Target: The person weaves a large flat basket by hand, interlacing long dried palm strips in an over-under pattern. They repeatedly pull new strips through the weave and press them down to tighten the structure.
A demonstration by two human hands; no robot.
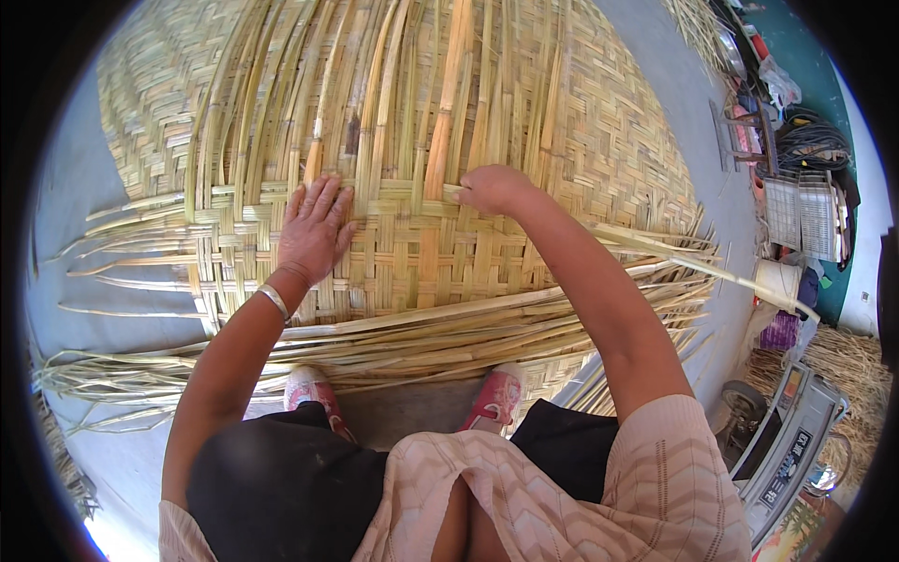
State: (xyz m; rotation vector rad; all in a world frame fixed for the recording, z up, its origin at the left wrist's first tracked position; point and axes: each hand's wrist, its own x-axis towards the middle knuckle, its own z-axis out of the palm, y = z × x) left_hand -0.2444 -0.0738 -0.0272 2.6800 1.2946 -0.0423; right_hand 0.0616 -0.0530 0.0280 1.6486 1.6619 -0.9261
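A half-woven mat (456, 258) of flat, split reed or bamboo strips lies in front of me, its weave a checked over-and-under pattern. My left hand (316, 229) rests palm down on its far woven edge, fingers stretched out and slightly apart; a silvery bangle circles that wrist. Farther right along the same edge, my right hand (496, 190) is closed, thumb and fingers pinching a crosswise strip (403, 207). Long lengthwise strips (375, 94) run away from this edge toward the top of the view. The right fingertips are partly hidden.
A bundle of loose strips (421, 342) lies between the mat and my pink shoes (493, 398). Finished-looking herringbone matting (623, 140) spreads beneath and beyond. On the right stand a small stool (749, 136), coiled black cable (813, 140), a white bucket (777, 281) and a grey vehicle (787, 450).
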